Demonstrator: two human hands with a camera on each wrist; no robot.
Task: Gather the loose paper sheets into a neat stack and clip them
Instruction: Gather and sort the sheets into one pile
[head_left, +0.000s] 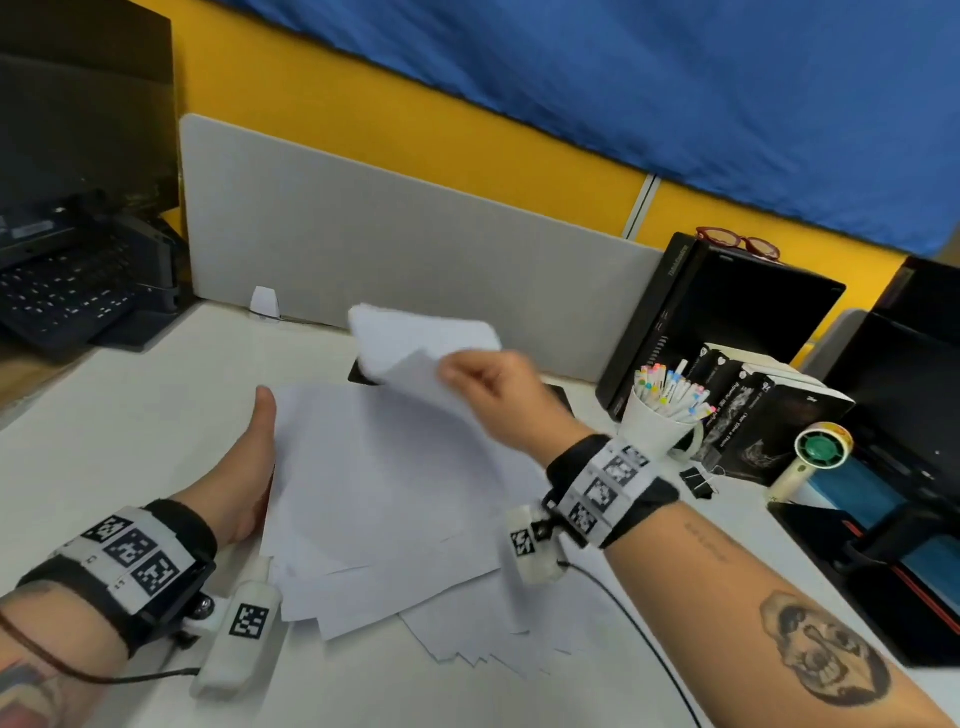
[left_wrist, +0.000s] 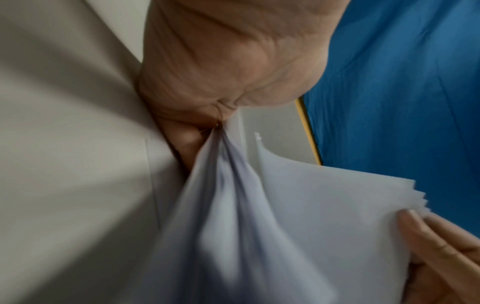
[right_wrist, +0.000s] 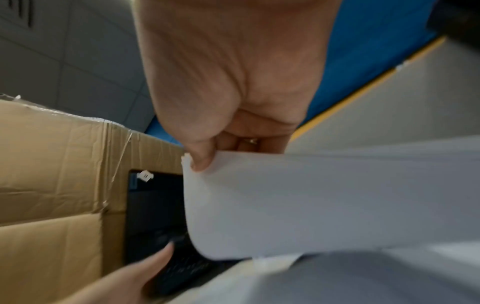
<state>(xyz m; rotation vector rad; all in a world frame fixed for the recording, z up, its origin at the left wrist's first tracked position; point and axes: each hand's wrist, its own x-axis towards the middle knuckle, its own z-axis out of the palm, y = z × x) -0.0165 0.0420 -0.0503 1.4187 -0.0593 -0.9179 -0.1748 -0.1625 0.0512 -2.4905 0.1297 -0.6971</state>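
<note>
— Yellow wall, blue cloth hung over it, a grey divider (head_left: 405, 249) at the back of the white desk (head_left: 130, 426). What's on the far left?

— Black keyboard (head_left: 67, 291) under a dark screen, out of the way. Next comes the left hand (head_left: 249, 457), standing on its edge against the left side of the paper sheets (head_left: 384, 499). From where I stand it looks flat, like a fence to square the pile against. The left wrist camera shows fingers tucked into the folds of paper, so how much they curl, I cannot tell.

— And the pile itself?

— Mid-desk, fanned and ragged, corners poking out along the near edge. Not neat yet.

— The other hand?

— The right hand (head_left: 498, 395) is raised over the far part of the pile, thumb and fingers pinching the corner of a lifted bundle (head_left: 415, 338) that bows upward. I'd guess it is being carried back onto the rest.

— Anything to fasten them with?

— Black binder clips (head_left: 696, 480) lie on the desk to the right, just past the right wrist, untouched. Handy for that hand once the edges are tapped even.

— Any containers?

— White mug (head_left: 657, 428) packed with pastel-capped markers (head_left: 670, 389), beside the clips. Behind it, books (head_left: 769, 410) leaning on a black computer case (head_left: 727, 312) with red glasses (head_left: 737, 241) on top. A small handheld fan (head_left: 815, 457) stands further right.
</note>
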